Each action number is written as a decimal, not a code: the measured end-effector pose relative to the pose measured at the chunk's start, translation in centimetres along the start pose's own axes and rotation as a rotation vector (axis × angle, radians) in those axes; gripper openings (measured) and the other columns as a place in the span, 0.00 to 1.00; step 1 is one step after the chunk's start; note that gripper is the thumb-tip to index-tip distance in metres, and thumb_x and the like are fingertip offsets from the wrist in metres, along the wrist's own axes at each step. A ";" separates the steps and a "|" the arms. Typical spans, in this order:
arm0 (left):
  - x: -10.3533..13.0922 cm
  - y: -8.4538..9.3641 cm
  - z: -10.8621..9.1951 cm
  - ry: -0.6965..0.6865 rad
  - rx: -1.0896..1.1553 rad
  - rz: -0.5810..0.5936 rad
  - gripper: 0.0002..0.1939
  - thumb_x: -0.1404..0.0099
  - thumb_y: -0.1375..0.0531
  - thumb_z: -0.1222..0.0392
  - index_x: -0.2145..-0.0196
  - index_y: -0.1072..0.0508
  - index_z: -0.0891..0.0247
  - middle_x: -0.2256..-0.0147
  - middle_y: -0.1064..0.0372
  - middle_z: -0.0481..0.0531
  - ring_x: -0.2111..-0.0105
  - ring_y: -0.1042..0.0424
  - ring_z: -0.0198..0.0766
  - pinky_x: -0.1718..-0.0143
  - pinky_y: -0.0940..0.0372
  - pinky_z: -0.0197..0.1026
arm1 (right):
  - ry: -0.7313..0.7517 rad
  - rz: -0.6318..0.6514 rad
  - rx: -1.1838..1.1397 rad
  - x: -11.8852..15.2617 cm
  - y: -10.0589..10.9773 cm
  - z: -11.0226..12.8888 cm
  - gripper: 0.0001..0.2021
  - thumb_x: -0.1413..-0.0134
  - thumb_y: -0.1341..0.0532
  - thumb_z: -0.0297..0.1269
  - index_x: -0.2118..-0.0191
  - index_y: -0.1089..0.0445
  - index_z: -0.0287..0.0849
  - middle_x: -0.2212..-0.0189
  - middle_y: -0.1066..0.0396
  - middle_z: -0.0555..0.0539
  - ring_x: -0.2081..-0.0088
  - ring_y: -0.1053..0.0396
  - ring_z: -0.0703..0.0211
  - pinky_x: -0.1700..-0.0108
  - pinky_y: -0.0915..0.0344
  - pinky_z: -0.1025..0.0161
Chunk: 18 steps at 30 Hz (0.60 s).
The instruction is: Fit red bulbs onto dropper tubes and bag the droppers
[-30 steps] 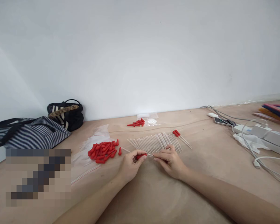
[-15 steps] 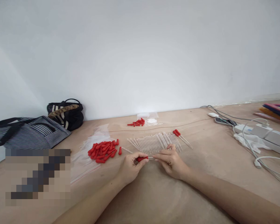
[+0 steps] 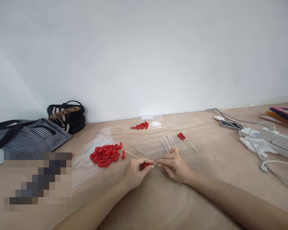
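Observation:
Pinched between thumb and fingers of my left hand (image 3: pixel 135 172) is a red rubber dropper bulb (image 3: pixel 147 165). My right hand (image 3: pixel 174 166) grips a thin clear glass tube (image 3: pixel 155 164), whose end meets the bulb's mouth; the rest of the tube is hidden by the fingers. Just beyond the hands lies a row of similar glass tubes (image 3: pixel 156 146). A heap of red bulbs (image 3: pixel 105 155) rests on a plastic bag to the left, with one single bulb (image 3: pixel 123 154) beside it. Two droppers with red bulbs (image 3: pixel 181 136) lie at the row's right end.
Smaller red bulbs (image 3: pixel 141 125) and a clear bag (image 3: pixel 156 123) lie near the wall. At left stand a striped bag (image 3: pixel 36 135) and a black bag (image 3: pixel 74 118). A power strip (image 3: pixel 280 140), cables and a phone (image 3: pixel 230 124) occupy the right side.
The two hands have come slightly closer together, and less of the tube shows between them. The bulb stays in my left hand.

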State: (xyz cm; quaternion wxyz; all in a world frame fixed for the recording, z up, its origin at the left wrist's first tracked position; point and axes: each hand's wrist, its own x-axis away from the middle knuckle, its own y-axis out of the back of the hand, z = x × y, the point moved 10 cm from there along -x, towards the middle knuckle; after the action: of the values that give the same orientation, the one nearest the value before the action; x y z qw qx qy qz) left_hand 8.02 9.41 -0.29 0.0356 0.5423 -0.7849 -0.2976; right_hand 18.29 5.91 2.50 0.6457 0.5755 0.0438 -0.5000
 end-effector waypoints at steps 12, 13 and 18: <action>-0.2 0.8 -0.1 -0.011 -0.088 -0.042 0.11 0.44 0.42 0.58 0.63 0.28 0.63 0.68 0.27 0.51 0.69 0.29 0.38 0.66 0.34 0.39 | -0.030 0.043 0.211 -0.5 0.6 -0.5 0.09 0.45 0.48 0.33 0.67 0.30 0.45 0.74 0.30 0.50 0.70 0.36 0.63 0.58 0.55 0.58; -0.1 1.2 -0.4 -0.033 -0.120 -0.065 0.14 0.45 0.41 0.58 0.60 0.30 0.62 0.66 0.28 0.51 0.67 0.30 0.39 0.64 0.35 0.40 | -0.040 0.034 0.252 -0.5 1.1 -0.8 0.09 0.45 0.47 0.33 0.68 0.29 0.45 0.75 0.30 0.50 0.70 0.36 0.62 0.58 0.56 0.58; 0.2 4.8 -1.5 -0.146 -0.366 -0.269 0.16 0.44 0.42 0.58 0.57 0.32 0.59 0.60 0.32 0.52 0.60 0.34 0.42 0.58 0.39 0.44 | -0.446 -0.201 0.342 1.3 6.6 -7.7 0.10 0.48 0.46 0.38 0.70 0.29 0.45 0.72 0.28 0.48 0.67 0.34 0.59 0.59 0.55 0.58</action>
State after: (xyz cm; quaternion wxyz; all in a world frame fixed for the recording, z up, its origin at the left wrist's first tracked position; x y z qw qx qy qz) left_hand 4.57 9.73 3.35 0.0367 0.6035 -0.6392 -0.4753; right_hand 27.51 10.14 3.74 0.4803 0.5445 -0.1271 -0.6758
